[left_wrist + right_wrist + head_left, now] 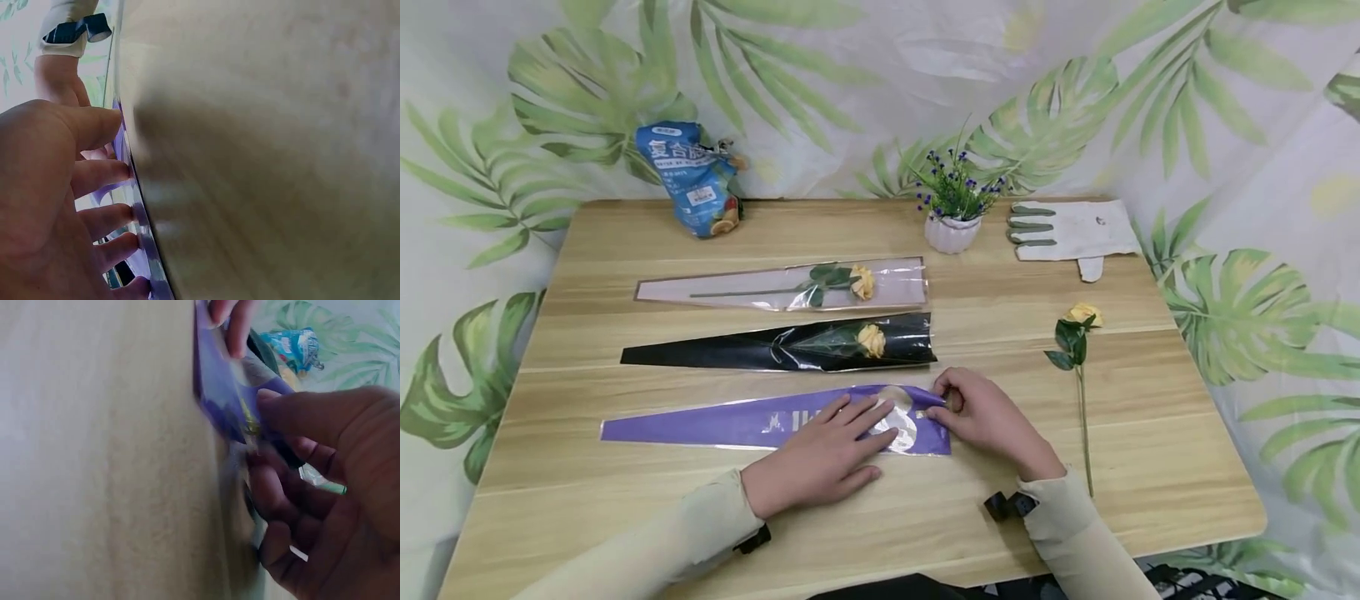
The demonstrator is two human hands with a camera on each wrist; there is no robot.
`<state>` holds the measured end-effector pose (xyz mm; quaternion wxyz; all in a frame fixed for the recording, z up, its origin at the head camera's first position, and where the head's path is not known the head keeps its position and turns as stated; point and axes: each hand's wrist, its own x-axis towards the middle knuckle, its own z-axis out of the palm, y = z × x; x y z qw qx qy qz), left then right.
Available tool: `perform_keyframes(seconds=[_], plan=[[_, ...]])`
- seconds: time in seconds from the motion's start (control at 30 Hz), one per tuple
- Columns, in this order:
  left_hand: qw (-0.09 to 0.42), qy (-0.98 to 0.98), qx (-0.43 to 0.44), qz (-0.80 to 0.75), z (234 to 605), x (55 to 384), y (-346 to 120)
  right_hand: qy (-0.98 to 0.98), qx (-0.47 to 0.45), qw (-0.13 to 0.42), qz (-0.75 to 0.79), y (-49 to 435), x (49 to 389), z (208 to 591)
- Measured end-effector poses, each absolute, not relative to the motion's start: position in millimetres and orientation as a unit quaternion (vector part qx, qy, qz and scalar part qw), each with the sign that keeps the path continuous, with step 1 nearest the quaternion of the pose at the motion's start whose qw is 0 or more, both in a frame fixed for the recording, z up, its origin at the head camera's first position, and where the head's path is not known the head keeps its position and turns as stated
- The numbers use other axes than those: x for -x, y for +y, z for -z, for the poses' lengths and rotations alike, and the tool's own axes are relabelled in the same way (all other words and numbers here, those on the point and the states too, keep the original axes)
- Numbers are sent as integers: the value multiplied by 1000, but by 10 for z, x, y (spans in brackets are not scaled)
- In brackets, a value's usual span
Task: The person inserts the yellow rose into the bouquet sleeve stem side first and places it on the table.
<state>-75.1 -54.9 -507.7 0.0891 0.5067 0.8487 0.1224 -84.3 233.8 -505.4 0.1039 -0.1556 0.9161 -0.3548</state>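
The left hand (822, 461) lay spread on the sleeve (737, 425); just right of it, the right hand (991, 418) pinched the sleeve's wide end, probably best done lightly to avoid creasing.

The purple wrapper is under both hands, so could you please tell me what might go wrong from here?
The right hand pinches the open end of the purple wrapper, so a hard pull might crease or tear it. If the left hand eases off, the wrapper could slide. The loose yellow rose has its stem beside the right cuff, which might knock it.
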Motion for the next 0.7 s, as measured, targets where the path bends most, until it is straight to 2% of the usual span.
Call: perform_keyframes(seconds=[0.13, 0.3, 0.5, 0.7], plan=[[83, 851, -504, -121, 5059, 745, -540, 883, 151, 109, 431, 2366, 779, 5058], [77, 852, -502, -123, 5053, 751, -525, 863, 148, 69, 477, 2370, 705, 5142], [65, 854, -499, -135, 5064, 772, -520, 866, 147, 29, 478, 2327, 693, 5183], [35, 854, -504, -122, 5076, 810, -444, 871, 141, 32, 469, 2324, 681, 5168]])
